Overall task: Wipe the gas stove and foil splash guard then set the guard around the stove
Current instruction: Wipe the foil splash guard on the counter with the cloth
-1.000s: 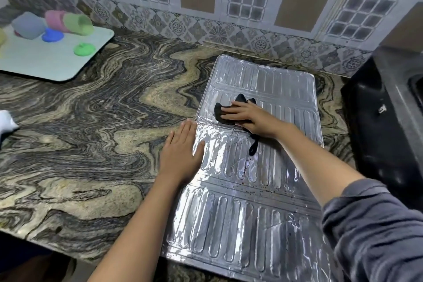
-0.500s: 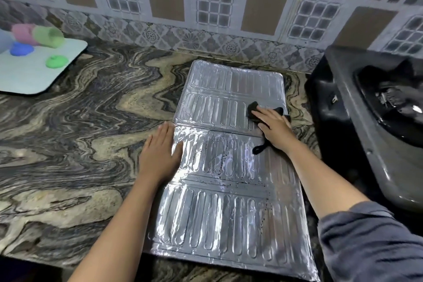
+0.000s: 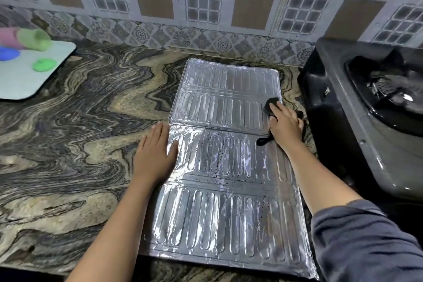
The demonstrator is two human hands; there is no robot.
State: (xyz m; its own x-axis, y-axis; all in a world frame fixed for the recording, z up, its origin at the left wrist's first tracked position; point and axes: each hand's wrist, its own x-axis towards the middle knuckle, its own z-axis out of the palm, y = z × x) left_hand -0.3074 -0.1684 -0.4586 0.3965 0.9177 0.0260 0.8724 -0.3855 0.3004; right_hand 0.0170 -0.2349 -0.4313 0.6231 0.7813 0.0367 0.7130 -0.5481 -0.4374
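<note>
Ribbed, silvery foil splash guard lying flat on a swirl-patterned stone worktop
The left hand lies spread, palm down, on the guard's left edge; the right hand presses a crumpled black cloth with flat fingers at its right edge, beside the glossy dark gas stove

Swirled dark-and-gold stone counter, patterned tile wall rising behind it, pale mat at far left, pink cup and green cup lying on their sides, blue lid and green lid nearby.
</note>
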